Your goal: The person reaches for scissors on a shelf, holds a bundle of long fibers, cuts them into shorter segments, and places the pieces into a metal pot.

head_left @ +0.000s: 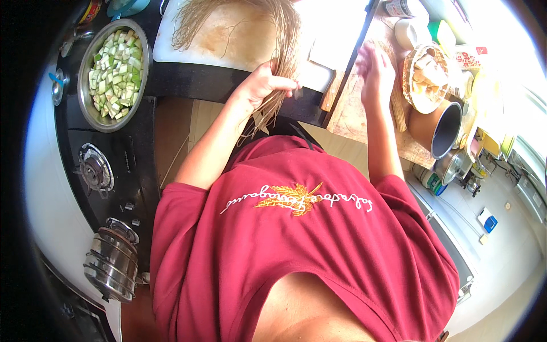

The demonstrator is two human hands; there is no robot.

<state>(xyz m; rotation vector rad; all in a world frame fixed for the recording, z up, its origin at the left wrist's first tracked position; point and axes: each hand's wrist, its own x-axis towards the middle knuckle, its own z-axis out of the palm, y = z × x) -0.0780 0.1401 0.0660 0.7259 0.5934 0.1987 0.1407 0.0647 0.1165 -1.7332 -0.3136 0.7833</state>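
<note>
My left hand (263,86) is closed around a bundle of thin brown noodles (287,43). The strands rise in a loop over the white cutting board (165,41), and their loose ends hang below my fist past the counter edge. My right hand (376,71) is raised beside the wooden board (352,114) on the right, fingers stretched out and partly washed out by glare, with nothing visible in it. Between the hands lies a knife, its wooden handle (330,94) pointing toward me.
A steel bowl of diced green vegetable (117,74) stands on the left counter, beyond a gas burner (96,167) and a stacked steel pot (111,265). At right are a basket with pale chunks (427,77), a brown pot (436,130), a rolling pin (397,111) and several jars.
</note>
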